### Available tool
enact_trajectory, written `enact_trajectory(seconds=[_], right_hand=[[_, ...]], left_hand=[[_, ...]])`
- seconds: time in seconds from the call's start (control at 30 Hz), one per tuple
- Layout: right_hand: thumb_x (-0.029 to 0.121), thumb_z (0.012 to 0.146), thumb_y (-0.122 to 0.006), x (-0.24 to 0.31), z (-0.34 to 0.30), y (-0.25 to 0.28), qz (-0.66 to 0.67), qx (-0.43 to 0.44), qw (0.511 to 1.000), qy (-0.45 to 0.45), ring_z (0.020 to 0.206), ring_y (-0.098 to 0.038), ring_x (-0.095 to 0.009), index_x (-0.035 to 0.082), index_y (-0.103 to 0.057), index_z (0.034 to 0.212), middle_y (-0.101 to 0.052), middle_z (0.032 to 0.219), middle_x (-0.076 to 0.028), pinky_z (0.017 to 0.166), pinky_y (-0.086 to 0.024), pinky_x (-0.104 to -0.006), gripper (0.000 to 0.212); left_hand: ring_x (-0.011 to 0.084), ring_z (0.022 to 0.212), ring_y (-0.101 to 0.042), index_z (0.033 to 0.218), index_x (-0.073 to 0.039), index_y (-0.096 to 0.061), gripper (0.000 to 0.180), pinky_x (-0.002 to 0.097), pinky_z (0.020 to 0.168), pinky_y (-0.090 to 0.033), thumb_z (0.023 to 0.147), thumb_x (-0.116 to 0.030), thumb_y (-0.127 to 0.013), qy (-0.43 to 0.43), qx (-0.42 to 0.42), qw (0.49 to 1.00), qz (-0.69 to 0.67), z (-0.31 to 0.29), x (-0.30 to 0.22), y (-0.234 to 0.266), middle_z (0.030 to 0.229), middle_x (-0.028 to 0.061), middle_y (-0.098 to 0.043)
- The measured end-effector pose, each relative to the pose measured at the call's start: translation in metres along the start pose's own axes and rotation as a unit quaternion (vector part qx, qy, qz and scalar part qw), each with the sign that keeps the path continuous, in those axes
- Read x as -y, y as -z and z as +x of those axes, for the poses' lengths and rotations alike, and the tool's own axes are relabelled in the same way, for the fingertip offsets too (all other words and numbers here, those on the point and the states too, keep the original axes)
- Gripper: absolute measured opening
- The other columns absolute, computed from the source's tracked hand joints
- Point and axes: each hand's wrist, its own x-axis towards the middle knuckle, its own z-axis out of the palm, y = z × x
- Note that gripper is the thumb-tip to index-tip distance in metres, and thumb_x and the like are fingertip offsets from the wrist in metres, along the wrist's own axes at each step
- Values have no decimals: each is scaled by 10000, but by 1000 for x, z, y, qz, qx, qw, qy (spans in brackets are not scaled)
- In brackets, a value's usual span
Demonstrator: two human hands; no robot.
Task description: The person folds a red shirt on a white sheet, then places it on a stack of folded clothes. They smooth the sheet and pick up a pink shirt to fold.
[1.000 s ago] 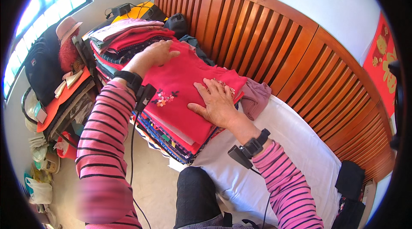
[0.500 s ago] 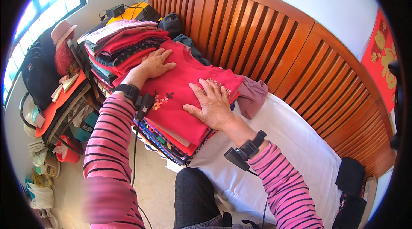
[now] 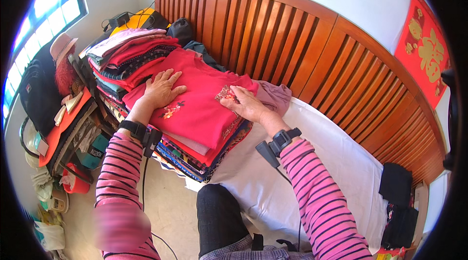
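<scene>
A bright red top (image 3: 195,70) with flower embroidery lies folded over a tall stack of clothes (image 3: 187,162). My left hand (image 3: 163,90) rests flat on its front, fingers apart, above a small orange flower motif. Toward the top's right side, my right hand (image 3: 251,108) has thumb and bent fingers closed around cloth by a second embroidered patch (image 3: 225,94); its outer fingers are partly hidden. Another folded pile (image 3: 131,57) of pink, red and dark clothes rises against the top's left edge. A mauve garment (image 3: 273,96) lies just beyond my right hand.
A slatted wooden headboard (image 3: 292,50) runs behind the clothes. White sheet (image 3: 312,162) covers the bed. To the left are a shelf (image 3: 73,123) with hats and bags, and a red bucket (image 3: 75,179). Cables hang from both wrist straps. Black folded cloth (image 3: 397,184) lies at far right.
The right hand has gone from lying spread on the top to gripping it, drawing the embroidered patch slightly left. The left hand has slid a little toward me. The view has shifted slightly.
</scene>
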Motion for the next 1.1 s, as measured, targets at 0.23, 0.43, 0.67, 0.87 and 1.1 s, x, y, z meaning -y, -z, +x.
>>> enact_trajectory(seconds=[0.23,0.43,0.67,0.87,1.1], right_hand=[[461,959,-591,-30,-98,-5,-112,-169,956,211,1363,-422,-371,1,-472,1419,-480,1443,-219,1119,-330,-477,661],[172,857,-698,-41,-212,-28,-102,-58,984,133,1290,-480,-394,-11,-468,1401,-509,1386,-223,1104,-381,-459,617],[95,821,-694,-13,-238,-26,-92,-37,982,160,1195,-555,-360,-23,-560,1275,-570,1301,-200,1018,-456,-444,487],[56,806,-703,56,-180,1,-77,-163,941,288,1151,-571,-356,-8,-562,1270,-580,1268,-173,984,-487,-422,489],[118,843,-706,99,-124,-7,-117,-143,930,317,1107,-598,-320,8,-646,1152,-655,1160,-135,955,-506,-400,333]], left_hand=[[349,1475,-304,1511,-182,-417,728,616,1161,-223,961,-658,-453,-8,-89,995,-54,-45,-15,27,1562,153,-388],[340,1465,-321,1504,-192,-423,676,608,1180,-164,978,-614,-467,-113,-39,991,-52,-108,-40,18,1545,127,-406],[333,1382,-439,1379,-84,-545,504,548,1158,-259,998,-413,-551,-137,-174,962,-161,-120,-49,33,1403,150,-554],[336,1298,-506,1288,-59,-585,401,501,1086,-375,928,-227,-647,61,-327,937,-107,-121,-24,15,1347,149,-578],[396,1242,-539,1247,1,-580,523,523,996,-454,909,-391,-657,256,-221,936,-100,-104,27,18,1295,219,-591]])
